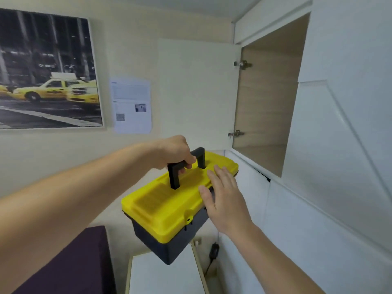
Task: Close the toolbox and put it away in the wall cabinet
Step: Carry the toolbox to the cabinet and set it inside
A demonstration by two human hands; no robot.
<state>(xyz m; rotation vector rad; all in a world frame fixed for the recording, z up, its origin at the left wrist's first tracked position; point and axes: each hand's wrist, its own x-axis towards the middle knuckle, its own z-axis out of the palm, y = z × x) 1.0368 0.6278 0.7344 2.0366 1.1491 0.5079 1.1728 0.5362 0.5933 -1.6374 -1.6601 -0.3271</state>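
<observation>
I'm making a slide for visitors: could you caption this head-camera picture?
Left hand lifts the closed yellow toolbox by its black handle, right hand steadying its side, toward the open wall cabinet.

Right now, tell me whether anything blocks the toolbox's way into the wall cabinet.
Nothing visible does. The cabinet door is swung open, the visible part of the cabinet shows nothing inside, and the closed toolbox hangs from the left hand below its opening.

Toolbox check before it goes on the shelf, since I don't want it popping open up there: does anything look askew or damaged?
Nothing stands out. The toolbox has its yellow lid seated flat on the dark base, carried by the black handle in the left hand. The right hand rests open against its side. The wall cabinet stands open.
</observation>
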